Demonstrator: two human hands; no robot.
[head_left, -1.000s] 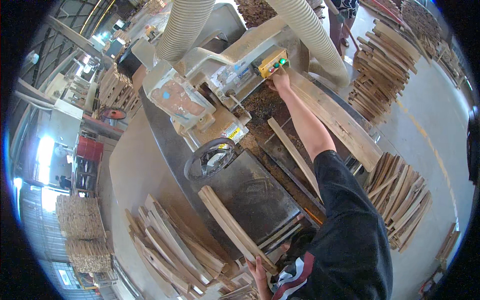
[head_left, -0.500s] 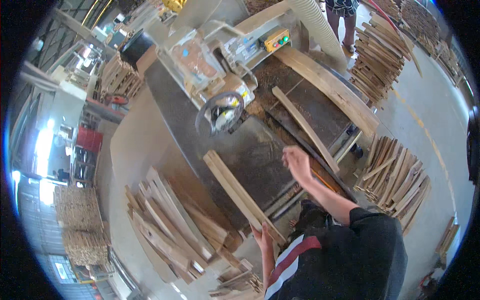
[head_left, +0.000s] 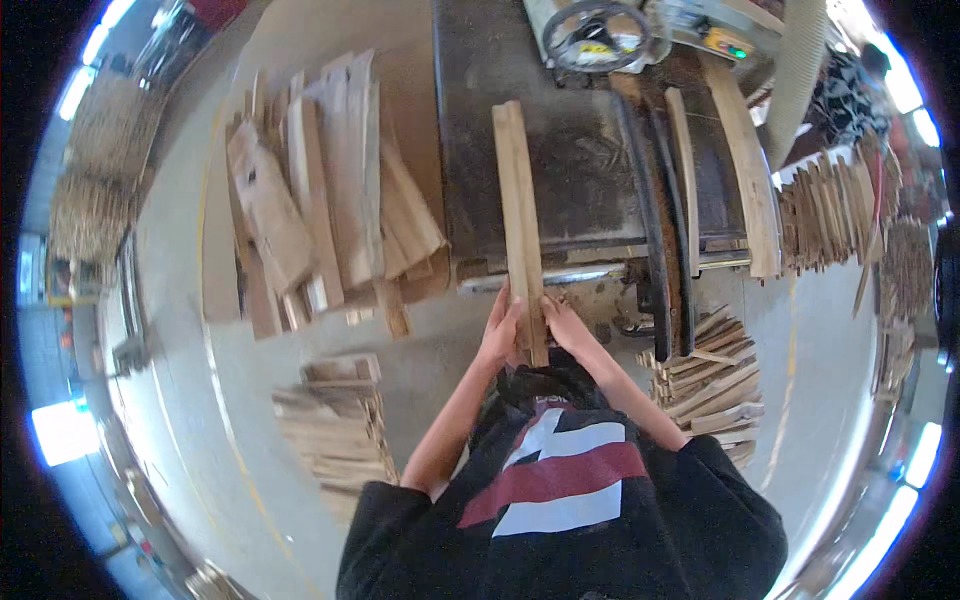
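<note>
Both my hands grip the near end of a long pale wooden board, one on each side. My left hand wraps the board's left edge with the thumb on top. On the opposite edge, my right hand presses in with its fingers closed. The far part of the board lies over the dark machine table, and its near end reaches past the table edge toward my chest. To the right stands a narrow strip of wood beside the dark rails.
A handwheel is at the table's far side. A wide plank lies at the right. Loose boards are piled on the left. Stacked strips rest low at right, another stack at lower left. One person is at far right.
My right hand has come from over the table to the board's right edge. The board now points nearly straight away from me. The view has turned and shifted.
</note>
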